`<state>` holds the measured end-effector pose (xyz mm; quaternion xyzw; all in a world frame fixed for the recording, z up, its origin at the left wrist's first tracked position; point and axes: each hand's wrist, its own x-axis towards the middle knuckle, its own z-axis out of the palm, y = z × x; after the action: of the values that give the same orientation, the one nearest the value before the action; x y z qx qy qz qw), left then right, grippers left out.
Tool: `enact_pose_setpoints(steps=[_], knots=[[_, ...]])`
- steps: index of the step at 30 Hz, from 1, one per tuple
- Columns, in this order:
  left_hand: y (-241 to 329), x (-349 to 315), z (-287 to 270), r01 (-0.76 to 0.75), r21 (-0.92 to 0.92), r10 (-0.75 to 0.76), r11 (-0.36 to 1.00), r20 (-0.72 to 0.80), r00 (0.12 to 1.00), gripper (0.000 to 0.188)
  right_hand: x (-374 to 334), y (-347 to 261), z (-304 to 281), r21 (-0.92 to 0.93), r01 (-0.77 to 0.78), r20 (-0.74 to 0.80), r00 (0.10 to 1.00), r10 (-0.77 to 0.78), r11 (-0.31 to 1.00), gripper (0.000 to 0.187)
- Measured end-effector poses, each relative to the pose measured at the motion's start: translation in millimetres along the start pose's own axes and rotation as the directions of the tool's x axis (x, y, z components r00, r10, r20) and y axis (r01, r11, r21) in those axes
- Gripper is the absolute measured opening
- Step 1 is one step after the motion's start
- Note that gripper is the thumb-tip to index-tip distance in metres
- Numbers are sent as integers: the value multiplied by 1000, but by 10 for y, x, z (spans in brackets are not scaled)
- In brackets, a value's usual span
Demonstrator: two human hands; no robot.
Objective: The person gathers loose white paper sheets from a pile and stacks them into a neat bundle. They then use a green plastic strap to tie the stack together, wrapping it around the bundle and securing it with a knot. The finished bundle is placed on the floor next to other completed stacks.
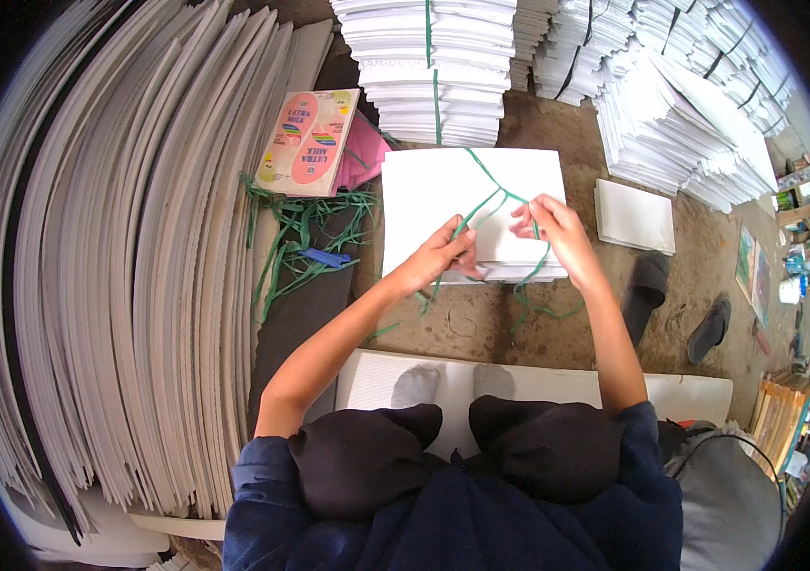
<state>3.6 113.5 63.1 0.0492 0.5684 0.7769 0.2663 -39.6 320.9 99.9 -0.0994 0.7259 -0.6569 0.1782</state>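
Note:
A stack of white sheets (424, 195) lies on the floor in front of me, with a green strip of plastic twine (483, 169) running over its top from the far edge. The twine crosses itself in a small twist near the middle of the top sheet. My left hand (443, 255) is closed on one end, left of the twist. Pinched in my right hand (555, 228) is the other end, to the right. Loose tails of twine dangle over the near side of the stack, below both hands.
Tall rows of grey-white board (138, 266) stand on the left. Beside them lie a tangle of green strips (305, 228), a blue object (327, 257) and a printed card sheet (310, 143). Tied paper stacks (429, 57) rise behind. Right are a small white stack (633, 217) and dark slippers (646, 295).

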Motion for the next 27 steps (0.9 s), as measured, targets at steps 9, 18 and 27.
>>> enact_pose_setpoints(steps=[9, 18, 27], knots=[[39, -6, -54, -62, 26, 66, 998, -153, 986, 25, -1017, 1077, 348, -572, 244, -344, 796, -499, 783, 19], [44, -7, -103, -25, -9, 23, 1000, -174, 985, 35, -675, 1936, 672, -525, 30, -198, 968, -156, 851, 23], [42, 62, -127, -4, -83, -11, 997, -181, 983, 36, -359, 2344, 909, -586, 195, -107, 943, -314, 786, 12]])
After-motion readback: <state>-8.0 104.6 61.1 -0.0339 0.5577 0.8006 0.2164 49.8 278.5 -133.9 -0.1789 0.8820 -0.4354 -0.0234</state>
